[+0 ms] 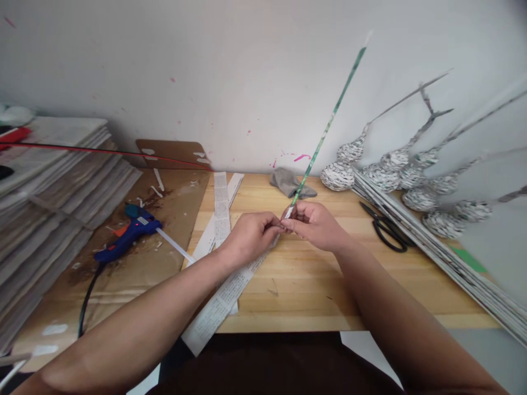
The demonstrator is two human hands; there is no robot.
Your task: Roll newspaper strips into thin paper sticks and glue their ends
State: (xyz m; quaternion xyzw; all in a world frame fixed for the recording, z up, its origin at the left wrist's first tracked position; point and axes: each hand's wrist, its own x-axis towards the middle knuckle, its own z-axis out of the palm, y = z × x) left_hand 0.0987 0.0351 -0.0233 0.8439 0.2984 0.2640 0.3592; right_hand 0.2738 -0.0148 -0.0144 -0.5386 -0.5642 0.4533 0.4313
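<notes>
My right hand is closed round the lower end of a long thin rolled paper stick, green and white, which slants up and to the right against the wall. My left hand pinches the end of a long newspaper strip right where it meets the stick's base. The strip runs from my fingers down over the front edge of the wooden table. Both hands touch each other at the fingertips above the table's middle.
A blue hot glue gun with a glue stick lies on brown cardboard at left. Stacked newspapers fill the far left. More paper strips, a grey cloth, black scissors, and rolled-paper bulb shapes sit at right.
</notes>
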